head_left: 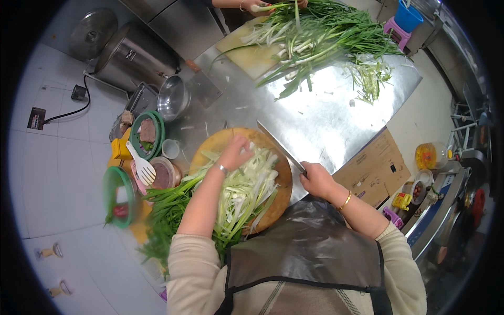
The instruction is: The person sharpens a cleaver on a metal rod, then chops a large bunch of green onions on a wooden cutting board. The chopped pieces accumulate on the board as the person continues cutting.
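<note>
My right hand grips the handle of a cleaver, its blade angled up and left over the right edge of the round wooden chopping board. On the board lies a heap of split, pale green onion stalks. My left hand, fingers curled, is at the top of this heap; whether a strand is between its fingertips is hard to see. Long green leaves hang off the board's left side, under and beside my left forearm.
Across the metal table, another person's hand holds a stalk by a large pile of green onions. A second cleaver lies near a steel bowl. Green baskets stand left, cardboard right.
</note>
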The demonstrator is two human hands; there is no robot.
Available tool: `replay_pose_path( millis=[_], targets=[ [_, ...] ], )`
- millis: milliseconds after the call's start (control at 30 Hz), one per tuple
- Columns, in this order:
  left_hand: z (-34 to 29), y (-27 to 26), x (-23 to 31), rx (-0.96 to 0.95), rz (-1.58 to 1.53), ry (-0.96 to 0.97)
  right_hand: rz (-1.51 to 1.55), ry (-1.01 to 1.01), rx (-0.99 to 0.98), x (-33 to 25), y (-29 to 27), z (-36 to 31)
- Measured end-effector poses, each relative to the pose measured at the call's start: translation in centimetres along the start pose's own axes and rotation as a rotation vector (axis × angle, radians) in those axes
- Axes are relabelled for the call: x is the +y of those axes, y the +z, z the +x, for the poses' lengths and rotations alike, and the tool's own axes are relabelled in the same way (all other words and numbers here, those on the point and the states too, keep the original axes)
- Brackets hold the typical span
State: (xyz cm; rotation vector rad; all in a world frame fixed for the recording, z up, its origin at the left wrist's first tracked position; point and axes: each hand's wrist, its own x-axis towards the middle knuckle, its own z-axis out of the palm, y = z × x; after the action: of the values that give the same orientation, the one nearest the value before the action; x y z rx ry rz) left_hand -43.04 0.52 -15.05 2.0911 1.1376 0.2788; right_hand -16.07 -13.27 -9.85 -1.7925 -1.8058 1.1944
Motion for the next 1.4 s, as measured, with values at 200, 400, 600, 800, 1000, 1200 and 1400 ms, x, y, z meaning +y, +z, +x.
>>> replay_pose_path(
  millis=[200, 400, 600, 800, 1000, 1200, 1400],
  targets=[
    [-1.7, 1.7, -0.2, 0.096, 0.12, 0.202, -0.047, -0.09, -0.044, -1.8, 0.4, 0.7],
    [-1.8, 2.2, 0.2, 0.118, 0.181, 0.173, -0.261, -0.107, -0.127, -3.5, -0.1, 2.5],
    [-1.9, 1.9, 0.6, 0.144, 0.129, 0.206, -0.262, -0.085, -0.154, -3.6, -1.3, 3.2],
    [-1.7, 1.9, 1.1, 0.065, 0.172, 0.134, -0.242, -0.08, -0.191, -2.9, -0.4, 3.8],
    [-1.4, 2.1, 1.5, -0.005, 0.24, 0.162, -0.313, -0.032, -0.205, -2.5, 0.6, 4.1],
    [-0.9, 0.5, 2.0, -0.011, 0.259, 0.202, -0.082, -0.081, -0.112, -2.3, -1.8, 2.2],
    [2.6, 1.4, 4.1, 0.118, 0.349, 0.243, 0.114, 0.067, 0.06, -0.3, -4.7, -0.5]
  ],
)
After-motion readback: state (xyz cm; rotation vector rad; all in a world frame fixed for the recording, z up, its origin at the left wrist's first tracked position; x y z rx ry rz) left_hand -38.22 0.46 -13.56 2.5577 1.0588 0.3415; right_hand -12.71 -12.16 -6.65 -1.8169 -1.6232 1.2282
